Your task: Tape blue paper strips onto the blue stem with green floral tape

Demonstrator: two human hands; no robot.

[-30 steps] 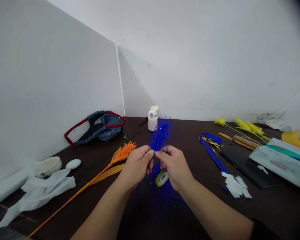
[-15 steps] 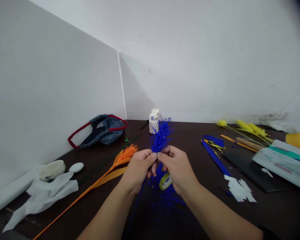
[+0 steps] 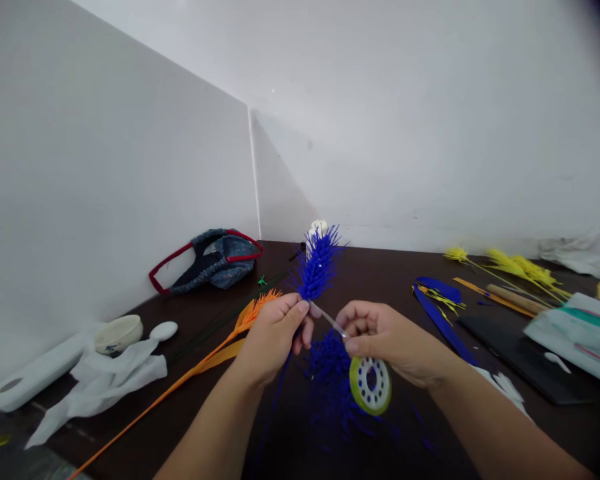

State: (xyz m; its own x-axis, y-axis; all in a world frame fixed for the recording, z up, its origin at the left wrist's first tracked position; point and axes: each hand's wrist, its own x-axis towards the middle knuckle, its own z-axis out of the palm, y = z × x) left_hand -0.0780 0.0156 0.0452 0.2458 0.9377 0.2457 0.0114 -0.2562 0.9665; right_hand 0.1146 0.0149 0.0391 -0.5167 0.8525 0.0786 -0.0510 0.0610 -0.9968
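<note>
A bristly blue paper spike (image 3: 320,263) stands upright, its base pinched between the thumb and fingers of my left hand (image 3: 279,333). From that base a narrow strip of clear tape (image 3: 330,320) stretches to my right hand (image 3: 380,337), whose closed fingers grip it. Just below my right hand hangs the yellow-rimmed tape roll (image 3: 371,385). Behind and under the hands lies a pile of blue fringed pieces (image 3: 333,393) on the dark table.
To the left lie an orange paper spike (image 3: 195,369), a small bowl (image 3: 119,335), white tissue (image 3: 105,387) and a denim item (image 3: 215,260). Yellow spikes (image 3: 523,270), a black tablet-like slab (image 3: 523,360) and a tissue pack (image 3: 580,340) lie right. A white bottle (image 3: 316,231) stands behind.
My right hand has moved right, away from my left, drawing out a strip of tape. The roll has shifted right and turned its face into view. The camera view has shifted slightly.
</note>
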